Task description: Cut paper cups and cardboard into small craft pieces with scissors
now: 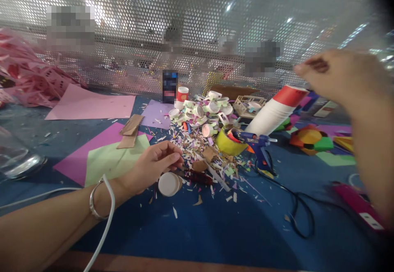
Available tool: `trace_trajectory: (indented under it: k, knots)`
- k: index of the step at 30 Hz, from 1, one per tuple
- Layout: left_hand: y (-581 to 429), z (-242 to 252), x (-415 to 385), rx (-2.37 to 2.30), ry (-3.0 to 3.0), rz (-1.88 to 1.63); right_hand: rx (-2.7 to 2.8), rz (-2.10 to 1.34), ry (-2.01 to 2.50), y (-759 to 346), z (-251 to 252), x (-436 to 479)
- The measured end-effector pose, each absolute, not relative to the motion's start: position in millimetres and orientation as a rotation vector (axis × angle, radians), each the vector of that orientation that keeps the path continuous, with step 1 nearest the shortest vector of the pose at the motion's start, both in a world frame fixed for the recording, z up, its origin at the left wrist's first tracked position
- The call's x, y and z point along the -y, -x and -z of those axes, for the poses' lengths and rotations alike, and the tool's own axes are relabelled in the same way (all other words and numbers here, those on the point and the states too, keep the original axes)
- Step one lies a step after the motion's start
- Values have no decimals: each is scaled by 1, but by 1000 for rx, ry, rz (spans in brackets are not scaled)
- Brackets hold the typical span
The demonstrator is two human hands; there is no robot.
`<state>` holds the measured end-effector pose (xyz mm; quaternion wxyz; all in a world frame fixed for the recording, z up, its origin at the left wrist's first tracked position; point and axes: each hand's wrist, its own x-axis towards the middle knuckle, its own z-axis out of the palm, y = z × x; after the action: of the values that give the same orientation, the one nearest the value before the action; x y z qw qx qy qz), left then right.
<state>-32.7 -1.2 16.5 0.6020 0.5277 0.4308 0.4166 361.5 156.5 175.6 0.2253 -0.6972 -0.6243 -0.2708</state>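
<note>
My left hand (158, 163) hovers low over the table's middle with curled fingers, thumb close to the fingertips; whatever may be between them is hidden. Just below it, a short white paper cup piece (168, 184) lies on its side. A dark red-handled tool (198, 177) rests among paper scraps to its right. Raised at the right, my right hand (332, 74) is blurred, its fingers bent in toward the thumb; I cannot make out anything in them. Beneath it leans a tall stack of paper cups (271, 114), white with a red band at the top.
A blue glue gun (260, 146) stands beside a yellow ring (229, 142), its black cord trailing right. Behind lies a heap of cut cup pieces (206, 109). Coloured paper sheets (107, 161) and a glass jar (18, 157) are left; a pink power strip (358, 206) is right.
</note>
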Motion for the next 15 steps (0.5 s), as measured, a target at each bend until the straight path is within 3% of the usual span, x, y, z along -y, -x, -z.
trace_trajectory:
  k: [4,8,15]
  knots:
    - [34,-18,1,-1024,-1219,-967,1944,455,2178,-346,-143,-180]
    - [35,-18,0,-1015,-1241,-996,1988,457,2182,-349,-114,-185]
    - [33,-16,4,-978,-1268,-1011,1917,516,2154,-354,-107,-178]
